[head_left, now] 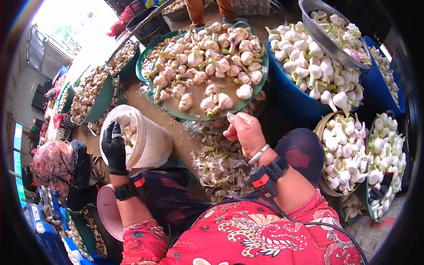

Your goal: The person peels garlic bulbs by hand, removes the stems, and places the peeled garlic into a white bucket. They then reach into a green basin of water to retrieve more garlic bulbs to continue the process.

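My left hand [114, 148], in a black glove, is over the mouth of a white bucket [154, 143]. Its fingers look stretched out, and I see no bulb in them. Peeled white garlic bulbs [129, 132] lie inside the tilted bucket. My right hand [247, 134] is bare, with fingers curled and thumb pressed in; whatever it may hold is hidden. Just beyond it sits a wide green basin [201, 99] heaped with unpeeled garlic bulbs [212, 57]. Loose garlic skins [221, 168] are piled below, between my knees.
At the right, a blue barrel [287, 95] brims with white garlic, a metal bowl [324, 37] resting on it. A round tub [324, 176] of garlic stands by my right knee. Another person [57, 168] is close at the left, near green tubs [99, 99]. Someone's legs [196, 11] show beyond the basin.
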